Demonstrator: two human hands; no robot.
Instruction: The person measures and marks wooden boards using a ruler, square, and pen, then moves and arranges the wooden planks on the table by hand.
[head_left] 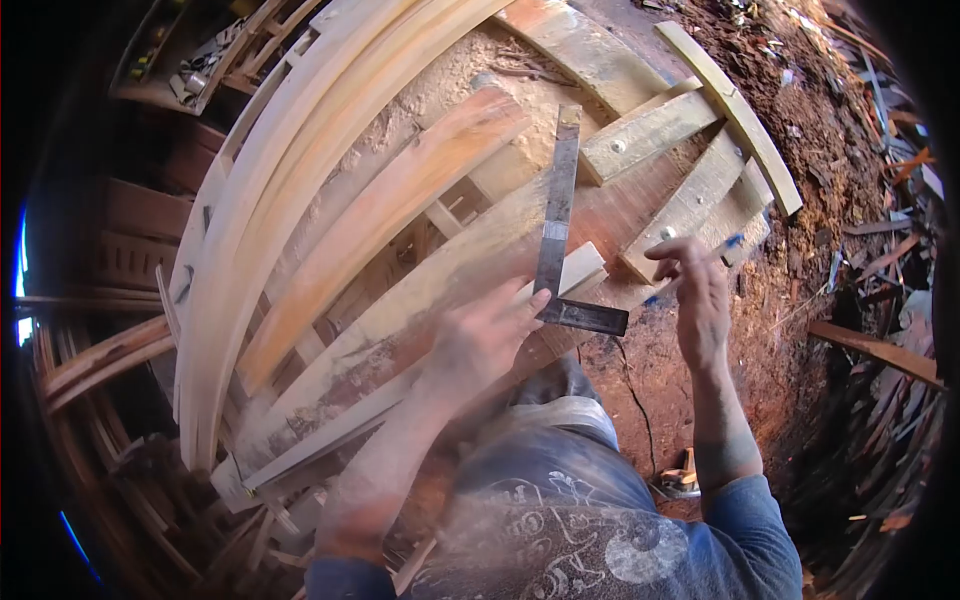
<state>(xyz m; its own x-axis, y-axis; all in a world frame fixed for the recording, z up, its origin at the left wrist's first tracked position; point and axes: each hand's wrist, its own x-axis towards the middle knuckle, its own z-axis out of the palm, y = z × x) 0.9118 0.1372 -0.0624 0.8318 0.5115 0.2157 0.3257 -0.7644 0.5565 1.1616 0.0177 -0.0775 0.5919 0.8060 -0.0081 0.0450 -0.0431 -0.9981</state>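
My left hand (pixel 487 335) grips the corner area of a metal try square (pixel 553 240), with the thumb on the blade near its dark stock. The blade points away from me across the boards, and the stock reaches right. Under the square lies a short pale wood strip (pixel 582 268), partly covered by my left hand. My right hand (pixel 694 290) is raised to the right of the square, fingers curled round a thin pen with blue ends (pixel 733 241). Beside it is a bolted wooden piece (pixel 690 205).
Long curved wooden planks (pixel 290 170) sweep across the left. An orange-tinted board (pixel 385 235) lies among them. A narrow pale batten (pixel 748 118) crosses the upper right. Wood scraps (pixel 890 400) cover the ground at the far right, where a loose plank (pixel 875 352) lies.
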